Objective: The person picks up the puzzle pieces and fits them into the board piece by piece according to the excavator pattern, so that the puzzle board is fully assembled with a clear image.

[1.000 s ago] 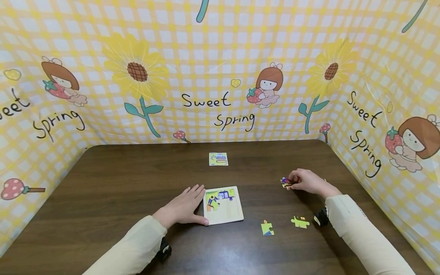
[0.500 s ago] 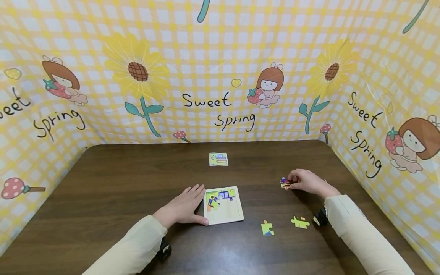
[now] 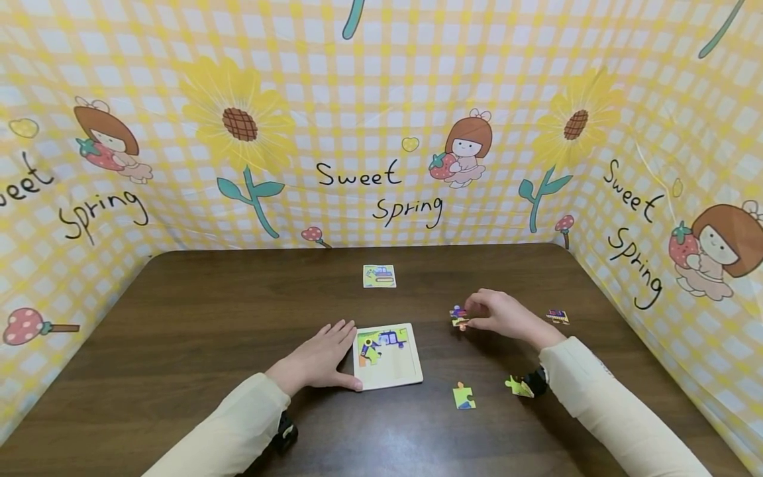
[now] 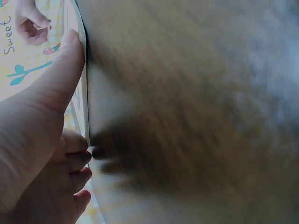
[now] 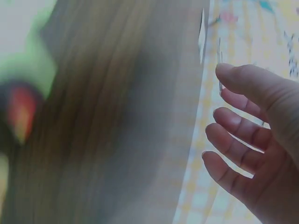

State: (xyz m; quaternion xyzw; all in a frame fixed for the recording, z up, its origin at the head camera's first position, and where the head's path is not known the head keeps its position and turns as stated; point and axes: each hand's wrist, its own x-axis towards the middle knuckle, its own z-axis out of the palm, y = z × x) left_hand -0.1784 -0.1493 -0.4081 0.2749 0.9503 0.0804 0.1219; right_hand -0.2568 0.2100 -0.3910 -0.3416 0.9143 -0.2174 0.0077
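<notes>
My right hand [image 3: 501, 315] pinches a purple and yellow jigsaw piece [image 3: 458, 318] between thumb and index finger, held just above the table. In the right wrist view that jigsaw piece [image 5: 220, 56] is seen edge-on at the fingertips of the right hand [image 5: 247, 121]. My left hand [image 3: 318, 354] rests flat on the table against the left side of a square wooden puzzle tray [image 3: 396, 374], its thumb at the front left corner. Several fitted pieces, with parts of a blue vehicle, fill the tray's upper part. In the left wrist view the left thumb [image 4: 65, 65] touches the tray's edge.
One green jigsaw piece [image 3: 463, 396] lies right of the tray. Another green piece [image 3: 517, 385] is partly hidden by the right wrist camera [image 3: 535, 381]. A purple piece [image 3: 558, 317] lies at the far right. A picture card [image 3: 379, 276] lies behind the tray.
My right hand has moved left toward the tray with its jigsaw piece, uncovering the purple piece at the far right. The left hand and tray have stayed still.
</notes>
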